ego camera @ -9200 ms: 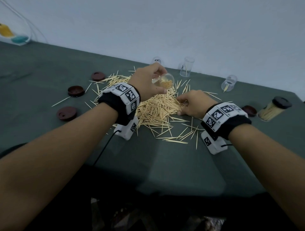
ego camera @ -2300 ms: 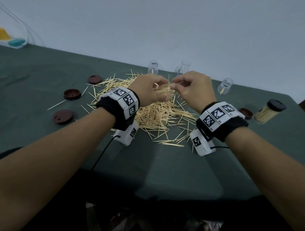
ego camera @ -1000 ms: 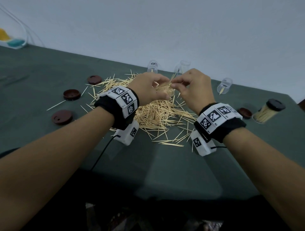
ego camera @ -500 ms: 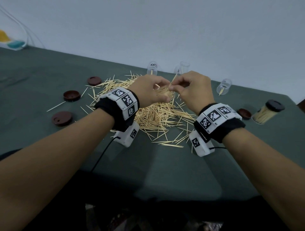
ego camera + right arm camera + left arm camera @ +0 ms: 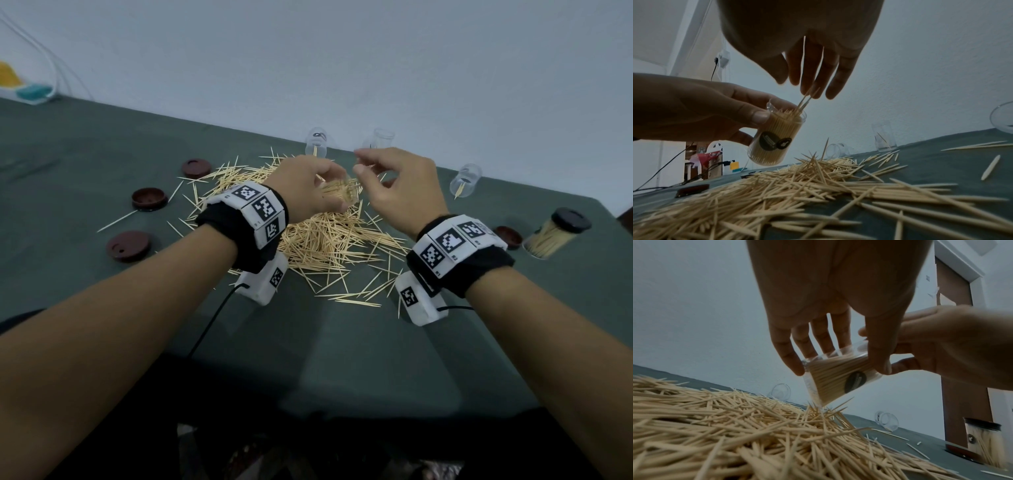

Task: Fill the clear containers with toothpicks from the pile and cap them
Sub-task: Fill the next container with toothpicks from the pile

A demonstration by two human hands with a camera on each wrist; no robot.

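My left hand (image 5: 337, 192) grips a clear container (image 5: 838, 381) packed nearly full with toothpicks and holds it tilted just above the toothpick pile (image 5: 329, 240). Its thumb and fingers wrap the upper wall. A dark round label shows on the container (image 5: 774, 142). My right hand (image 5: 797, 84) hovers over the container's open mouth with fingers hanging loose and fairly straight. A few toothpicks (image 5: 804, 101) stick up out of the mouth and reach its fingertips (image 5: 809, 89). No cap is on the held container.
Three empty clear containers (image 5: 315, 144) (image 5: 382, 140) (image 5: 465, 180) stand or lie along the wall. A filled, capped container (image 5: 555, 236) leans at far right. Brown caps lie left of the pile (image 5: 196, 168) (image 5: 149, 198) (image 5: 128, 241), and one at right (image 5: 509, 236).
My right hand took toothpicks from the pile and brought them pinched to the container's mouth. It has now risen slightly and its fingers have loosened. The left hand stays put.
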